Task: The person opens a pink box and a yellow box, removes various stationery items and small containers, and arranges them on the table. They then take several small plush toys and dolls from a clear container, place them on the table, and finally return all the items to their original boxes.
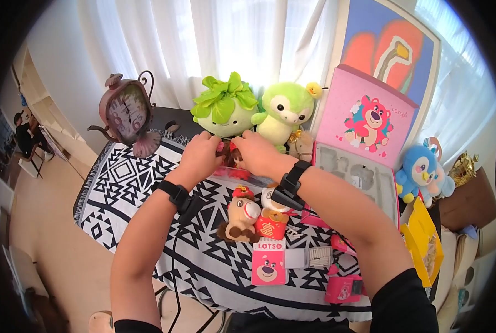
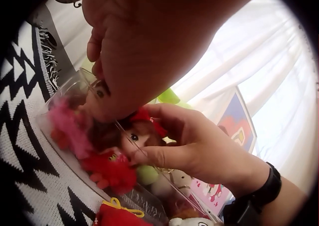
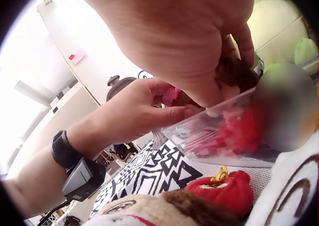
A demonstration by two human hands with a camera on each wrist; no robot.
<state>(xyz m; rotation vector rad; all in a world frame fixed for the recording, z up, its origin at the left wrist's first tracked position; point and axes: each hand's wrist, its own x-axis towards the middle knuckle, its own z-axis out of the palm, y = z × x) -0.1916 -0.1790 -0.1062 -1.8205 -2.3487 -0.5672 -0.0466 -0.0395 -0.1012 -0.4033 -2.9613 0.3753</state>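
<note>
Two small dolls with brown hair sit side by side in a clear plastic box (image 3: pixel 214 147). One doll (image 2: pixel 72 129) wears pink, the other doll (image 2: pixel 135 139) wears red with a red bow. My left hand (image 1: pixel 199 158) holds the pink doll by its head, thumb and fingers on either side of the hair and pink bow (image 3: pixel 172 95). My right hand (image 1: pixel 266 157) grips the red doll's head, with the thumb (image 2: pixel 154 156) across its face at the box's rim. Each wrist view shows its own hand large, hiding part of the dolls.
Behind the box stand a leafy green plush (image 1: pixel 226 119) and another green plush (image 1: pixel 286 114). An ornate clock (image 1: pixel 127 114) is at left, an open pink box (image 1: pixel 364 119) at right. Horse plushes (image 1: pixel 242 216) and pink LOTSO packs (image 1: pixel 268 266) lie in front on the patterned cloth (image 1: pixel 203 277).
</note>
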